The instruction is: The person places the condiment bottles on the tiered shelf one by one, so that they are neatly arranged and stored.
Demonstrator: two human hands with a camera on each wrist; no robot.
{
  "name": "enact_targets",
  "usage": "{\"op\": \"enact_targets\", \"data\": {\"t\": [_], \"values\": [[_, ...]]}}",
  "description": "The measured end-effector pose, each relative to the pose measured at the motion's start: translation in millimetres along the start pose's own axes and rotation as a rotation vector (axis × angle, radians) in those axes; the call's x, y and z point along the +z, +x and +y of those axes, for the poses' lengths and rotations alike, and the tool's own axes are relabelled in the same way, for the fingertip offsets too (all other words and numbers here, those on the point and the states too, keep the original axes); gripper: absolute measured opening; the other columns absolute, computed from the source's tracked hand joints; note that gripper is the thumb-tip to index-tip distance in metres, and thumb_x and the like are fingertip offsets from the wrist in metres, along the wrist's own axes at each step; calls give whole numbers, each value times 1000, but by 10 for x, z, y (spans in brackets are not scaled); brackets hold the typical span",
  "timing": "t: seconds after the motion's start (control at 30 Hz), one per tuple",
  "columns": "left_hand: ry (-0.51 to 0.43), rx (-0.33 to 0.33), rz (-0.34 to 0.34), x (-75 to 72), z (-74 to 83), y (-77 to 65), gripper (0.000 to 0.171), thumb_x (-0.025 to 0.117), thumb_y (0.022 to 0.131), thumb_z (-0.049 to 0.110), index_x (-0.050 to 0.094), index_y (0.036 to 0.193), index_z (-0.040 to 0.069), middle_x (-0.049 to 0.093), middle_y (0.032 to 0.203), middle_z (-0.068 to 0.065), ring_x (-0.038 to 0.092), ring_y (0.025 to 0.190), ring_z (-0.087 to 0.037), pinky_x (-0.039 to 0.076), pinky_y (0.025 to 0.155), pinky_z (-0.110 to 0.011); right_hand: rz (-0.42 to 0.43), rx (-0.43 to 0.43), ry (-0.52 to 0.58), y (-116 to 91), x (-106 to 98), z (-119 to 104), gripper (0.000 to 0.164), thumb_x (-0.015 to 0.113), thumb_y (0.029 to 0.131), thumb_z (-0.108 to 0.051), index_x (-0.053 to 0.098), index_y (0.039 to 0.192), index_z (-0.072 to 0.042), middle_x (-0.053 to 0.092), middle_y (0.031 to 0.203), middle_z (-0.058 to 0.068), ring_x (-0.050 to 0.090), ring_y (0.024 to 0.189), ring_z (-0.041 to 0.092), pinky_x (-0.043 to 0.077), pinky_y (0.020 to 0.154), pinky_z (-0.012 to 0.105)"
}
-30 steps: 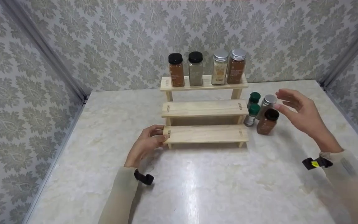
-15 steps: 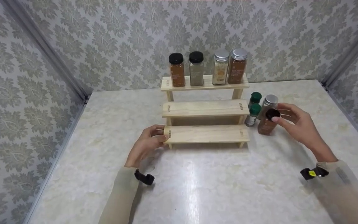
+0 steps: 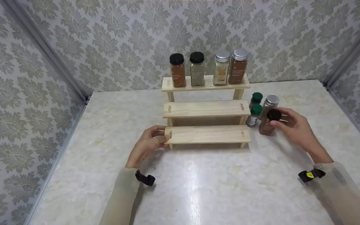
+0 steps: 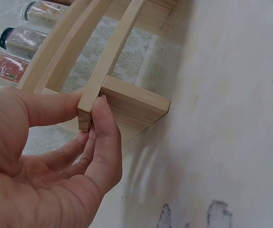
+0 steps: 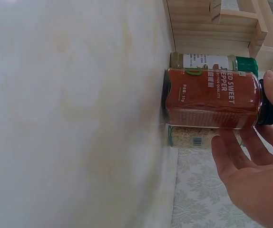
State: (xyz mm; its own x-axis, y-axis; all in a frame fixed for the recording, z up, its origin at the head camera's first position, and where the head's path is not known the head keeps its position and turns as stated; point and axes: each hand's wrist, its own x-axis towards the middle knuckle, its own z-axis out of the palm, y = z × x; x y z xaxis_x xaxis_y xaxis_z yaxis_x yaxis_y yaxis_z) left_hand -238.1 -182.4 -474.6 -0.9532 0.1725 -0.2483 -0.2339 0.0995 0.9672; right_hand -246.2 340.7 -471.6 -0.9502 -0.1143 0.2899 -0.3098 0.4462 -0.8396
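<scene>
A three-tier wooden spice rack (image 3: 206, 135) stands on the table. My left hand (image 3: 148, 145) pinches the left end of its lowest shelf (image 4: 91, 102) between thumb and fingers. On the rack's right, my right hand (image 3: 297, 131) holds a black-lidded jar of red sweet pepper (image 3: 267, 126), thumb by the lid and fingers along its far side. That jar (image 5: 212, 97) stands upright on the table. Close behind it are a silver-lidded jar (image 3: 272, 100) and two small green-capped bottles, the nearer bottle (image 3: 253, 116) and the farther bottle (image 3: 256, 97).
Several jars stand on the top shelf: an orange-brown jar (image 3: 178, 73), a grey-green jar (image 3: 197, 72), a pale-flaked jar (image 3: 221, 70) and a red-brown jar (image 3: 238, 70). Patterned wall panels (image 3: 130, 40) close in the table's back and sides.
My right hand has come down and toward the front, from beside the silver-lidded jar to the red sweet pepper jar, and its fingers have closed in. The left hand stays on the shelf end.
</scene>
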Motion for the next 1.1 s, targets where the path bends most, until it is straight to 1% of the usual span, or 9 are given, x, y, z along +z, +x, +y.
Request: {"op": "enact_targets", "data": {"t": [0.17, 0.3, 0.5, 0.57, 0.63, 0.8, 0.87, 0.97, 1.1], "values": [[39, -5, 10, -10, -9, 2, 47, 67, 102, 2, 56, 147, 1, 60, 137, -23, 68, 108, -25, 61, 82, -30, 5, 3, 7, 6, 24, 6, 53, 73, 103, -14, 56, 152, -3, 62, 138, -2, 59, 122, -4, 50, 97, 8], [36, -8, 6, -10, 2, -7, 46, 66, 102, 2, 56, 147, 1, 60, 136, -22, 68, 110, -27, 61, 84, -32, 15, -6, 14, 14, 42, 9, 51, 71, 104, -13, 56, 151, -1, 61, 137, -4, 59, 122, -4, 49, 97, 7], [28, -7, 9, -3, 15, -17, 45, 66, 102, 1, 57, 146, 1, 60, 136, -22, 67, 112, -27, 61, 86, -32, 31, 1, -33, 7, 54, 4, 52, 70, 105, -16, 55, 153, -3, 60, 143, 12, 56, 119, -9, 47, 96, 4], [25, -10, 6, 1, 18, -18, 46, 67, 102, 1, 56, 147, 1, 60, 137, -22, 67, 114, -27, 61, 86, -32, 35, 5, -41, -3, 45, -10, 52, 70, 105, -16, 55, 153, -3, 59, 143, 14, 56, 119, -10, 47, 96, 4], [23, -12, 8, 5, 22, -19, 48, 67, 101, 0, 56, 147, 1, 59, 138, -22, 67, 114, -27, 61, 86, -32, 41, 6, -47, -11, 28, -34, 51, 70, 105, -16, 56, 152, -3, 60, 142, 11, 56, 119, -10, 47, 96, 4], [27, -8, 10, 6, 24, -18, 48, 68, 101, 0, 56, 147, 1, 60, 139, -23, 66, 115, -27, 60, 86, -31, 66, -14, -44, -17, -22, -146, 49, 71, 104, -14, 58, 150, -2, 62, 132, -9, 59, 118, -8, 48, 95, 5], [30, -3, 6, 2, 21, -17, 48, 68, 101, 1, 55, 148, 1, 60, 139, -22, 67, 114, -26, 60, 85, -30, 75, -30, -41, -22, -43, -204, 49, 71, 104, -14, 58, 149, -1, 62, 129, -14, 60, 118, -8, 48, 96, 5], [27, 3, 3, -2, 12, -11, 49, 68, 101, 0, 55, 148, -1, 61, 138, -23, 67, 112, -25, 60, 84, -28, 83, -56, -32, -30, -61, -304, 47, 71, 104, -11, 58, 148, -1, 63, 127, -16, 61, 117, -6, 49, 95, 6], [29, 16, -3, -9, -2, 1, 48, 66, 101, -1, 54, 147, -2, 61, 137, -24, 67, 112, -25, 61, 84, -29, 94, -94, -19, -29, -68, -446, 46, 70, 104, -7, 59, 148, 0, 64, 127, -14, 63, 117, -3, 50, 95, 7]]}}
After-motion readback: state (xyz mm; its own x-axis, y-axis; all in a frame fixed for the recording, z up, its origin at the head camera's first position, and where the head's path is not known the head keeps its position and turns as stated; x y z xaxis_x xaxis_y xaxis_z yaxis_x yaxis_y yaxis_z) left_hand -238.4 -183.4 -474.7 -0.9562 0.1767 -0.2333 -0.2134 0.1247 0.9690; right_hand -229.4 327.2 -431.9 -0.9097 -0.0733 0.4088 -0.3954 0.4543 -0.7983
